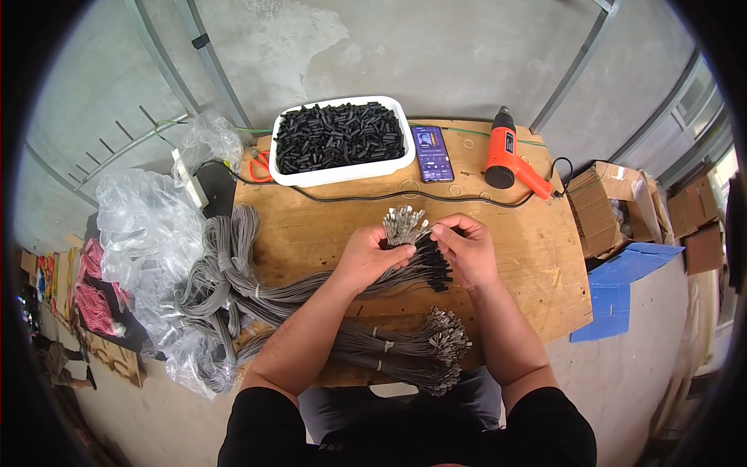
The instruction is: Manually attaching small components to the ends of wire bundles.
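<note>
My left hand (367,258) is closed round a bundle of grey cables, and their silvery metal terminals (403,224) fan out above the fingers. Beside it, my right hand (468,251) pinches one cable end at the right side of the bundle between thumb and forefinger. Black sleeves (437,268) cover several cable ends just below and between the hands. Closer to me, more tied grey cables (377,342) lie with bare metal terminals (447,342) at the table's front edge, under my forearms.
A white tub (289,177) of short black tubes stands at the back, beside a phone (433,154) and an orange heat gun (506,152). Its black cord (342,200) crosses the wooden table (537,272). Coiled grey cables (226,265) and clear plastic bags (148,233) lie left; cardboard boxes (615,206) stand right.
</note>
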Action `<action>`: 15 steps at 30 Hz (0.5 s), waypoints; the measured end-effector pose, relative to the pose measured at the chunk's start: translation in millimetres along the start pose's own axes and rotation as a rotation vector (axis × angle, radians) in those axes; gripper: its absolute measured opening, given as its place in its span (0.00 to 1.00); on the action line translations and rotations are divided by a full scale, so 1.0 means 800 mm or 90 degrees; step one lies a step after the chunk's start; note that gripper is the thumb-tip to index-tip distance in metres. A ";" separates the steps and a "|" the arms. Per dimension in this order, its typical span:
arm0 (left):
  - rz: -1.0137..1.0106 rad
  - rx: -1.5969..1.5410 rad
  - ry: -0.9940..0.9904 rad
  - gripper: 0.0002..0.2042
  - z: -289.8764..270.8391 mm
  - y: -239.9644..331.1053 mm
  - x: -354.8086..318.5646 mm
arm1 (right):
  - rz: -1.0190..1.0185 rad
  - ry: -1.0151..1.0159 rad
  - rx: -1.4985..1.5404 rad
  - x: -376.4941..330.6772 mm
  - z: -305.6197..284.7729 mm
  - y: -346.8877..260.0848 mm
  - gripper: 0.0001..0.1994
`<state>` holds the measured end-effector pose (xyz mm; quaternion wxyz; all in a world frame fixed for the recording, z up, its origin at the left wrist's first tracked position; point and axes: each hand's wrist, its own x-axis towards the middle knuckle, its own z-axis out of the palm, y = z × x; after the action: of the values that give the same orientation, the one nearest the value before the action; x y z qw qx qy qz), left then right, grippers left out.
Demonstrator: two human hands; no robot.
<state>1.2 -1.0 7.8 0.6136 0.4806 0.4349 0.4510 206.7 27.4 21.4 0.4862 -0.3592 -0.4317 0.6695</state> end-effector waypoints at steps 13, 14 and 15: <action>0.025 -0.073 0.000 0.04 -0.001 -0.004 0.003 | 0.011 -0.006 -0.041 -0.004 0.006 0.006 0.05; 0.025 -0.073 0.000 0.04 -0.002 -0.005 0.003 | 0.008 -0.012 -0.048 -0.004 0.006 0.007 0.05; 0.036 -0.049 -0.003 0.05 -0.003 -0.006 0.004 | 0.008 -0.012 -0.048 -0.004 0.006 0.007 0.05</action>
<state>0.6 1.8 2.2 0.6194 0.4697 0.4021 0.4838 201.2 22.6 18.0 0.4639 -0.3733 -0.4590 0.6594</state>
